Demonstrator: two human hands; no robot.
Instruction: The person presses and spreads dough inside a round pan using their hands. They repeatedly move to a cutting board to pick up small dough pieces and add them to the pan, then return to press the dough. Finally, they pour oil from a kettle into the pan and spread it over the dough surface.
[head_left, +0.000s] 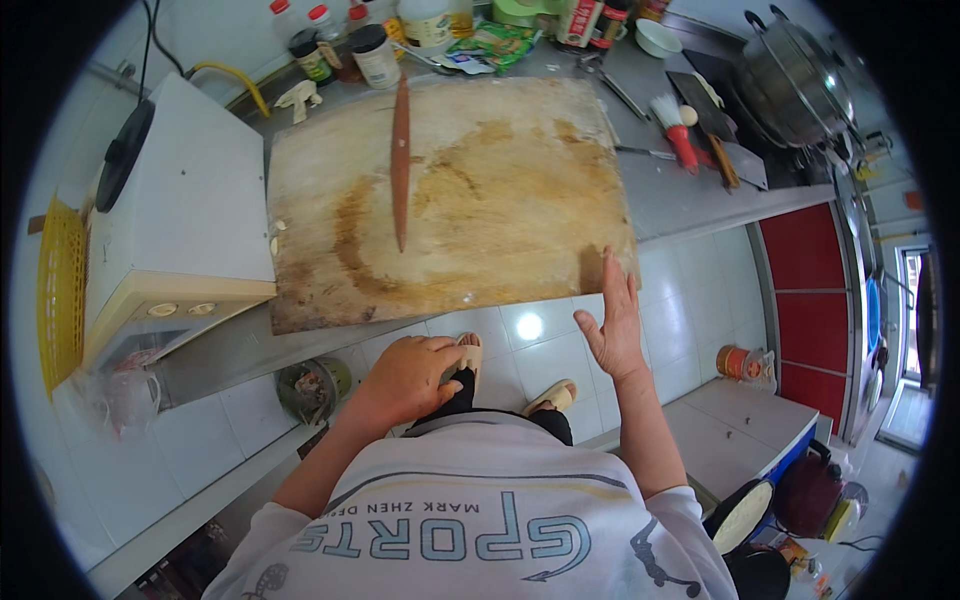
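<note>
My left hand (407, 380) hangs before my waist with its fingers bent and nothing visible in it; its palm side is hidden. Just off the front right corner of a stained wooden board (510, 187), my right hand (616, 322) is held up with fingers together and thumb apart, empty. Whether it touches the board's edge I cannot tell. A tapered wooden rolling pin (401, 165) lies on the board, left of its middle, pointing towards me.
A white cabinet-like appliance (195, 187) stands left of the board. Bottles and jars (375, 56) line the back. On the right are a red-handled brush (677, 135), a cleaver (705, 112) and a steel steamer pot (787, 90). A bin (311, 386) sits below.
</note>
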